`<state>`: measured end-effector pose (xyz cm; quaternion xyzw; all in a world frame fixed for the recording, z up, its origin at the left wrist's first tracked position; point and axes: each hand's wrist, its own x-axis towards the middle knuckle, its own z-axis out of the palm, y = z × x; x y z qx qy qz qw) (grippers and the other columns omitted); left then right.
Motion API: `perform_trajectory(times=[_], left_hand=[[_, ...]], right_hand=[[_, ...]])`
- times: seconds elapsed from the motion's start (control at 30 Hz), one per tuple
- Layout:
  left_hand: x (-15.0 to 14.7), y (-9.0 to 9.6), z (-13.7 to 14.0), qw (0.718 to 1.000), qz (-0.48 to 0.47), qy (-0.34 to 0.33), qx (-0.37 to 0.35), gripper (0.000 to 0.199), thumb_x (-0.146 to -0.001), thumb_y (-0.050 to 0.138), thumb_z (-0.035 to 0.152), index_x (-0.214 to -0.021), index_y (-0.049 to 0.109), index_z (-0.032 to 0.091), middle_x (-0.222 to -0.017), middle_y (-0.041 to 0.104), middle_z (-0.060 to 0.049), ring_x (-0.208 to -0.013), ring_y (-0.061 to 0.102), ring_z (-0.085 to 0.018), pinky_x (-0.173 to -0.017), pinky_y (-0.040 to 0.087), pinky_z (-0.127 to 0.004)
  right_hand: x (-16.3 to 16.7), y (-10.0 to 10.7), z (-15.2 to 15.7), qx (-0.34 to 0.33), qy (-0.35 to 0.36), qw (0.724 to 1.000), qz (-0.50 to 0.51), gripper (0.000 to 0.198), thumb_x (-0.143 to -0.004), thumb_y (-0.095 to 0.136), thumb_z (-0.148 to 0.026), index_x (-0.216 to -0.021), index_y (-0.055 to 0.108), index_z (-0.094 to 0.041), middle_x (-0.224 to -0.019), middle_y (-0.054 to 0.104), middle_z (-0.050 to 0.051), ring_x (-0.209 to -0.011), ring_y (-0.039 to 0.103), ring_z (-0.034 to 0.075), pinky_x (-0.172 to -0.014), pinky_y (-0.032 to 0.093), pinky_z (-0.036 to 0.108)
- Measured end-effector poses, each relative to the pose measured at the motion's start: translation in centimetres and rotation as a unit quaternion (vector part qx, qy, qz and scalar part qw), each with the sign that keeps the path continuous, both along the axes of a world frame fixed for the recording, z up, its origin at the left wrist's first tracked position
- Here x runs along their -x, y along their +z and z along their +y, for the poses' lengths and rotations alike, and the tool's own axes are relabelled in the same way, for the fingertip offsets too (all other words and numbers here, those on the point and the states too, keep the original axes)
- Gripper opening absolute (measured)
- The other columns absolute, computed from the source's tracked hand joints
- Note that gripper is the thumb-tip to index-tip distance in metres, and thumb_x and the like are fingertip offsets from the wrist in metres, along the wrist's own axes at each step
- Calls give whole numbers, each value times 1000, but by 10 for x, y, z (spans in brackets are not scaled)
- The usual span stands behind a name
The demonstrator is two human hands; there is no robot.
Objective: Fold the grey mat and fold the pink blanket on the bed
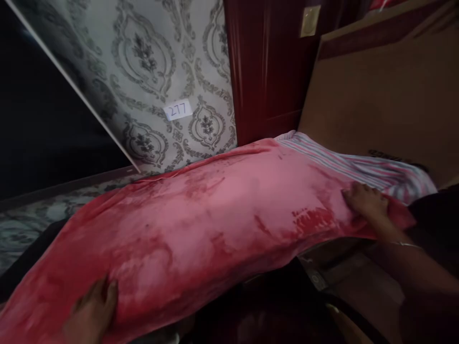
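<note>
A plush cloth in red and pink [222,200] is spread over a long raised surface hidden beneath it. Darker red patches show where its pile lies differently. My left hand [91,310] rests on the cloth near its front left part, thumb and fingers apart. Toward the right end, my right hand [367,200] lies on the cloth close to a striped fabric [333,155], its fingers spread over the plush. The striped pink, grey and white fabric lies along the cloth's right end. Neither hand shows the cloth pinched up between its fingers.
A patterned wallpapered wall [143,62] with a paper label [178,109] reading 277 stands behind. Beside it is a dark red door panel [265,62]. A large cardboard box [380,91] stands at right, a dark screen [53,114] at left.
</note>
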<state>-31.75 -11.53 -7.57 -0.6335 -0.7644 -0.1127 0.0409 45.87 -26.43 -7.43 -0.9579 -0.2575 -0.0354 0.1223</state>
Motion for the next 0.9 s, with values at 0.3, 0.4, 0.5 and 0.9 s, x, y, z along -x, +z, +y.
perform_trajectory(times=[0.3,0.4,0.5,0.9], left_hand=[[-101,-3,16,955,-73,-262,-119,56,-88,39,56,-110,72,16,-118,75,-15,-117,67,-32,-107,50,-46],[-153,-5,18,916,-72,-367,-146,49,-92,43,50,-115,72,19,-123,74,-11,-120,66,-29,-109,51,-45],[-187,-13,21,881,-63,-434,-177,46,-95,44,45,-122,71,18,-128,72,-11,-125,64,-28,-108,51,-46],[-199,-44,32,866,-38,-457,-201,46,-99,39,39,-133,65,19,-135,68,-11,-131,60,-28,-111,48,-52]], right_hand=[[-18,22,-6,57,-85,994,35,55,-101,26,-34,-130,64,-7,-127,61,30,-123,56,42,-96,44,54],[-26,24,-9,61,-79,994,34,54,-101,29,-32,-130,64,-4,-127,61,31,-121,58,41,-93,46,49],[-32,25,-12,71,-60,995,40,50,-101,37,-33,-126,67,-2,-121,64,31,-115,62,40,-88,47,44],[-23,32,-9,20,-35,999,16,48,-104,34,-37,-130,64,-10,-119,67,24,-111,65,36,-85,51,41]])
